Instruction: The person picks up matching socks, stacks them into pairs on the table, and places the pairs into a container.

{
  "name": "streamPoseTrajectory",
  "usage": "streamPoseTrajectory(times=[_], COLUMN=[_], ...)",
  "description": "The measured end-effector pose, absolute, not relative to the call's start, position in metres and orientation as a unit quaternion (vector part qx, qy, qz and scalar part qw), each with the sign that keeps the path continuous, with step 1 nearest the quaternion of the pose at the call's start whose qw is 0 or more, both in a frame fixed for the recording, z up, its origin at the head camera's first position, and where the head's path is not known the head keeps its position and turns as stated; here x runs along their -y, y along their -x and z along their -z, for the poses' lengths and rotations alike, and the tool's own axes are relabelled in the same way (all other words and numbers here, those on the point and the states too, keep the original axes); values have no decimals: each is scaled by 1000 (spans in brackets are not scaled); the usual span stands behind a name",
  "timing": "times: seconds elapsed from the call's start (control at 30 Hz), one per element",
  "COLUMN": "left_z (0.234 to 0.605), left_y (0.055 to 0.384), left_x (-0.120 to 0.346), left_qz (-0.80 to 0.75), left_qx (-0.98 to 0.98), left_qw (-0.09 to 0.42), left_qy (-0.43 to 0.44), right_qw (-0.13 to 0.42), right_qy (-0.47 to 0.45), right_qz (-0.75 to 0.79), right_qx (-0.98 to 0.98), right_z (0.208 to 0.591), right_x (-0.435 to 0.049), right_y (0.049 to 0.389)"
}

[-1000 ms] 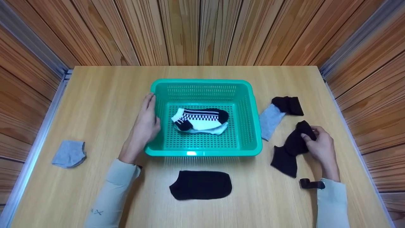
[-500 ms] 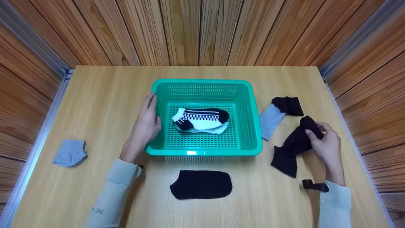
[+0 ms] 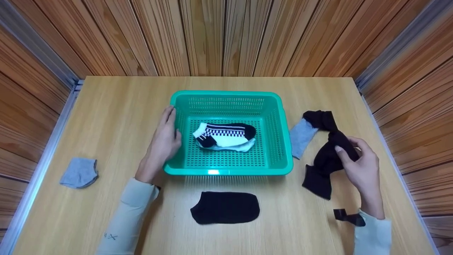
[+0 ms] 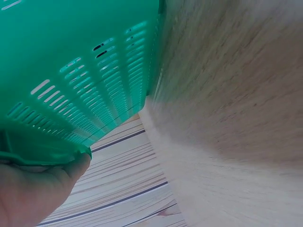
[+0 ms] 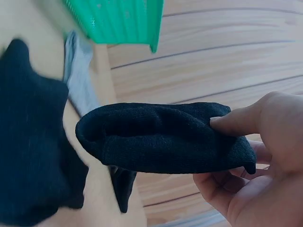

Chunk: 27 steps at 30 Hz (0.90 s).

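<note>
My right hand (image 3: 362,166) pinches a black sock (image 3: 336,152) between thumb and fingers, lifted off the table in the right wrist view, its folded opening (image 5: 132,125) facing the camera. Below it lies another black sock part (image 3: 317,182); whether the two join is hidden. My left hand (image 3: 161,143) grips the left rim of a green plastic basket (image 3: 228,172), fingers along the outside and thumb over the edge. In the basket lies a black-and-white checked sock (image 3: 228,134) on a pale one (image 3: 244,146).
Right of the basket, a grey sock (image 3: 302,136) lies partly under a black sock (image 3: 320,119). Another black sock (image 3: 225,208) lies flat in front of the basket. At the far left of the wooden table (image 3: 116,106) is a folded grey sock (image 3: 79,173). Wooden walls (image 3: 226,39) enclose the back and sides.
My right hand first draws the black sock rightward and up, then moves back slightly left, and the sock now reaches the black one behind it. The left hand stays on the basket rim.
</note>
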<state>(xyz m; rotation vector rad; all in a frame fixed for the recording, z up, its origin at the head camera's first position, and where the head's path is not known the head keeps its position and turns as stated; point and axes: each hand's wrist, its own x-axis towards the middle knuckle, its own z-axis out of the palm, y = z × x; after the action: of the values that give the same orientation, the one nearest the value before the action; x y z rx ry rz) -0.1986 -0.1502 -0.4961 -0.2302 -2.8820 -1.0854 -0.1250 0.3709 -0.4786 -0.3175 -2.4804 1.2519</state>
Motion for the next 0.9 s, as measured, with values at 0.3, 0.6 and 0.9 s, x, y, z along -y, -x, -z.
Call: streamPoseTrajectory(times=[0.3, 0.6, 0.9], left_z=[498, 501, 502], left_y=[200, 196, 192], left_x=[151, 149, 150], left_qz=[353, 361, 365], left_qx=[933, 926, 887], left_qw=[32, 96, 258], left_qy=[66, 59, 115], right_qw=[213, 238, 222], right_qy=[28, -53, -110], right_qz=[-457, -453, -456], right_qx=[863, 857, 855], right_z=[468, 466, 467], right_x=[-339, -320, -302], right_y=[102, 82, 72])
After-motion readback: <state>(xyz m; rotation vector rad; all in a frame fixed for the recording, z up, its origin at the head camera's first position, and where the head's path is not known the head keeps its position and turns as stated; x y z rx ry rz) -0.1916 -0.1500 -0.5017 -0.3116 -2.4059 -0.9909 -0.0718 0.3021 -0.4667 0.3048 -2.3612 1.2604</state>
